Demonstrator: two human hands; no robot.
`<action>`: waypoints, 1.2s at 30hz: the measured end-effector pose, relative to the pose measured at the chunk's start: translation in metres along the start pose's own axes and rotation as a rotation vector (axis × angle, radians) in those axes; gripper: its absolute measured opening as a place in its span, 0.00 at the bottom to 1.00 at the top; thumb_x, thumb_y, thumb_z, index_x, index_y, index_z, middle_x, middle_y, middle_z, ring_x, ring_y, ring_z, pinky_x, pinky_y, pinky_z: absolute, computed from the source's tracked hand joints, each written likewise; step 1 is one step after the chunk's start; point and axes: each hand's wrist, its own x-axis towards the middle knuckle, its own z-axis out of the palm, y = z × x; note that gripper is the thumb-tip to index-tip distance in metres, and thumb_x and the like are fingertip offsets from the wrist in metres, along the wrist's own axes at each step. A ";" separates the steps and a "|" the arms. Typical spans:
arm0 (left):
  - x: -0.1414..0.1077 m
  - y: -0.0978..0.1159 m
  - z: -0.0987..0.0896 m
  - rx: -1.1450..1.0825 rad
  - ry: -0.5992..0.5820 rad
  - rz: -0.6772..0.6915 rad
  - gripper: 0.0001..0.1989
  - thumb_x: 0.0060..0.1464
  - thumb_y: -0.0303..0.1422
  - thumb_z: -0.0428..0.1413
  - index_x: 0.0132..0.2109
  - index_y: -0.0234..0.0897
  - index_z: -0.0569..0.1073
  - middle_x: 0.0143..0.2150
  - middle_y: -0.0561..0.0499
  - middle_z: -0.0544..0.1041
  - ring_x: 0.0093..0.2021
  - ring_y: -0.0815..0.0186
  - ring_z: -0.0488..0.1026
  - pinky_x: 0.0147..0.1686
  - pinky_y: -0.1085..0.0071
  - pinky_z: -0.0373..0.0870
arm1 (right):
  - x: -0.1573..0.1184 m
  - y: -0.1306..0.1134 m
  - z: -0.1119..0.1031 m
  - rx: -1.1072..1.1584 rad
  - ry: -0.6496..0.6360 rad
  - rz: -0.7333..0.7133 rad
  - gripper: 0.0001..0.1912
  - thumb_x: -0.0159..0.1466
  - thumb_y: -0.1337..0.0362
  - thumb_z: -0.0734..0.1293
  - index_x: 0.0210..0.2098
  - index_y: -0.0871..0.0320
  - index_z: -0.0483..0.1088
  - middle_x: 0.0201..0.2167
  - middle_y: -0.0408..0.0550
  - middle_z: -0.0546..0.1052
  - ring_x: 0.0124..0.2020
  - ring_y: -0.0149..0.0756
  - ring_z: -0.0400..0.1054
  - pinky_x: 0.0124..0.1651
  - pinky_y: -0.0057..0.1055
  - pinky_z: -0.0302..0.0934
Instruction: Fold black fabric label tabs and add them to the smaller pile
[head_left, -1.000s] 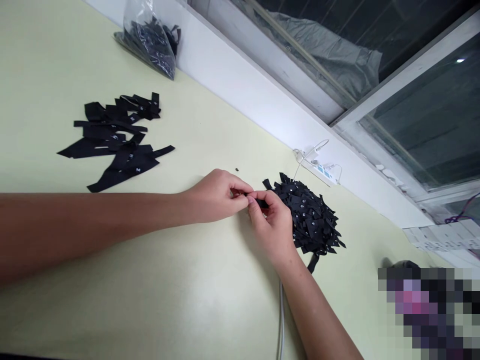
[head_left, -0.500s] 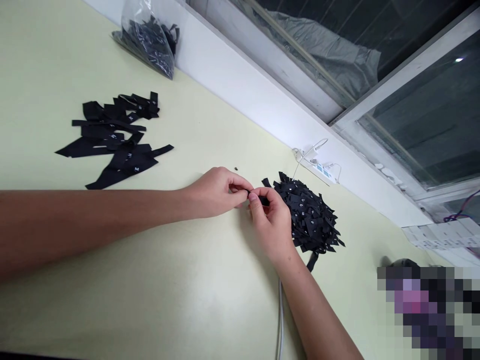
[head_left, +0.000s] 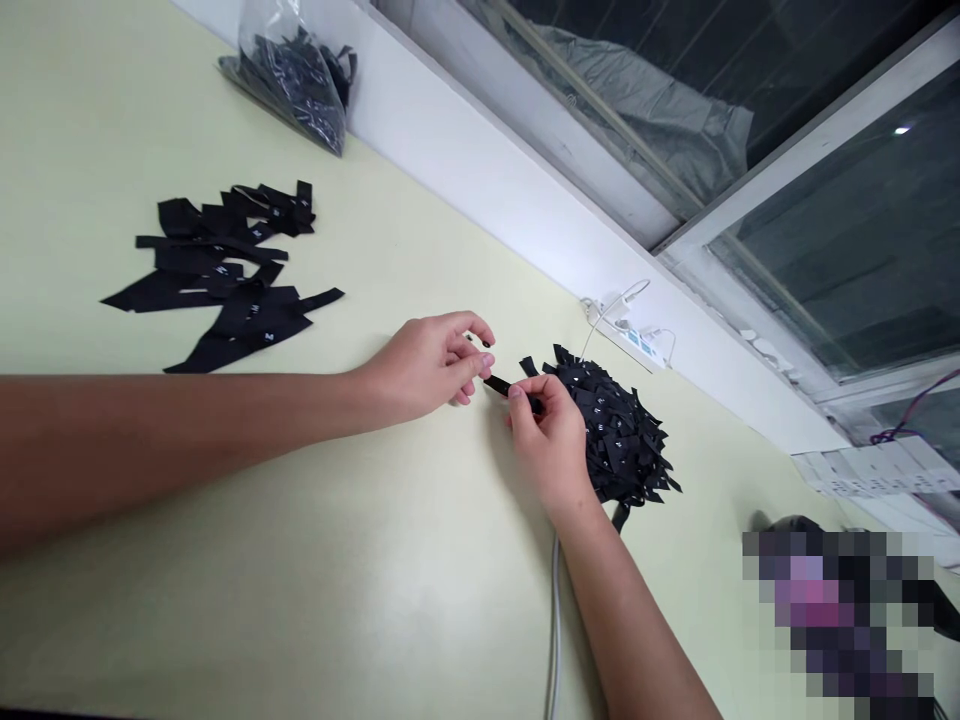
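My right hand (head_left: 551,435) pinches a short black fabric strip (head_left: 498,385) between thumb and fingers, and the strip's free end points toward my left hand. My left hand (head_left: 431,365) is just left of that end, its thumb and index finger spread apart. A tiny black scrap (head_left: 486,344) shows at the left index fingertip; whether it clings there or is falling I cannot tell. Right behind my right hand lies a heap of small black fabric labels (head_left: 622,430) with white marks. Farther left, several longer black fabric strips (head_left: 247,300) lie loosely spread.
A clear plastic bag (head_left: 292,80) with black pieces leans at the wall. A white power strip (head_left: 637,342) with plugs sits along the wall under the window. One grey cable (head_left: 555,630) runs beside my right forearm. A pixelated dark and pink shape (head_left: 821,600) is at lower right.
My left hand has come away from the strip, up and to the left, and its fingers have spread. My right hand still holds the strip, of which more now shows.
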 end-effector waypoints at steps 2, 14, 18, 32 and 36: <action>0.003 -0.002 -0.002 -0.009 0.017 0.021 0.08 0.60 0.36 0.60 0.43 0.38 0.74 0.35 0.50 0.81 0.25 0.69 0.77 0.28 0.69 0.77 | 0.000 -0.001 -0.001 -0.052 -0.013 -0.039 0.08 0.66 0.56 0.66 0.36 0.54 0.69 0.25 0.41 0.73 0.22 0.33 0.63 0.27 0.31 0.56; 0.003 -0.002 -0.003 0.096 -0.025 0.024 0.11 0.58 0.40 0.61 0.40 0.36 0.80 0.31 0.51 0.80 0.27 0.67 0.78 0.29 0.70 0.74 | 0.003 0.002 -0.002 0.062 -0.049 -0.077 0.07 0.66 0.58 0.66 0.37 0.54 0.71 0.30 0.42 0.76 0.25 0.32 0.63 0.30 0.31 0.57; 0.004 -0.003 -0.003 0.169 -0.024 0.071 0.10 0.57 0.38 0.60 0.39 0.37 0.81 0.32 0.51 0.81 0.26 0.67 0.77 0.29 0.70 0.72 | 0.004 0.003 -0.003 0.061 -0.051 -0.087 0.06 0.66 0.58 0.66 0.37 0.54 0.70 0.30 0.42 0.75 0.28 0.33 0.66 0.32 0.31 0.59; 0.002 -0.011 -0.004 0.202 -0.224 0.095 0.09 0.61 0.33 0.55 0.47 0.38 0.77 0.38 0.50 0.81 0.34 0.67 0.78 0.34 0.71 0.73 | 0.005 0.000 -0.008 0.247 0.164 0.009 0.16 0.64 0.49 0.69 0.36 0.56 0.70 0.37 0.49 0.79 0.32 0.35 0.72 0.32 0.32 0.60; 0.001 -0.011 -0.004 0.154 -0.227 0.081 0.05 0.59 0.33 0.58 0.42 0.38 0.75 0.33 0.52 0.80 0.32 0.67 0.78 0.33 0.71 0.74 | 0.005 0.002 -0.008 0.238 0.151 0.009 0.15 0.65 0.49 0.69 0.36 0.56 0.71 0.38 0.49 0.79 0.32 0.34 0.71 0.32 0.32 0.60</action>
